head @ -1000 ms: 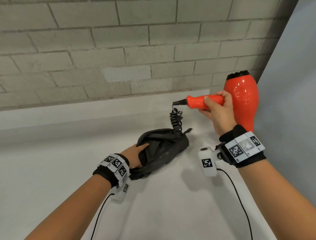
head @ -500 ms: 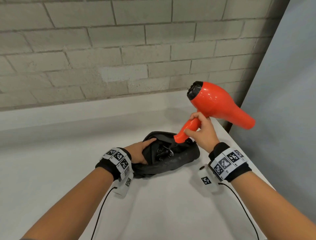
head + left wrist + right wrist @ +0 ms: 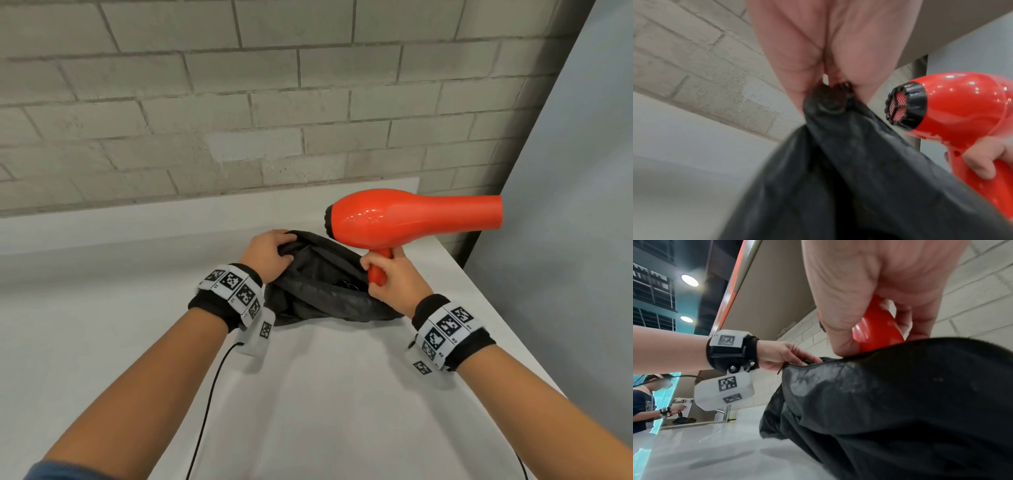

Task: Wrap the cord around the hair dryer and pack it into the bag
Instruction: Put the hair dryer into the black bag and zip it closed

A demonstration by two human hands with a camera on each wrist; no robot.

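A red hair dryer [image 3: 407,219] hangs level over a black bag [image 3: 322,291] on the white table [image 3: 308,394], nozzle pointing right. My right hand [image 3: 387,277] grips its handle [image 3: 378,270], whose lower end dips into the bag's open mouth. A bit of black cord [image 3: 346,283] shows inside the bag. My left hand [image 3: 270,253] pinches the bag's far left rim and holds the mouth open. In the left wrist view the rim [image 3: 828,104] is pinched between my fingers, with the hair dryer [image 3: 953,110] to the right. The right wrist view shows the red handle [image 3: 877,331] above the bag [image 3: 900,402].
A grey brick wall [image 3: 239,102] runs along the back of the table. A pale panel [image 3: 582,205] stands past the table's right edge. Thin black cables [image 3: 209,401] trail from my wrist cameras. Another person [image 3: 643,402] works far off to the left.
My right hand has swung the hair dryer from tilted to level and lowered its handle end into the bag. My left hand moved up to the bag's far rim.
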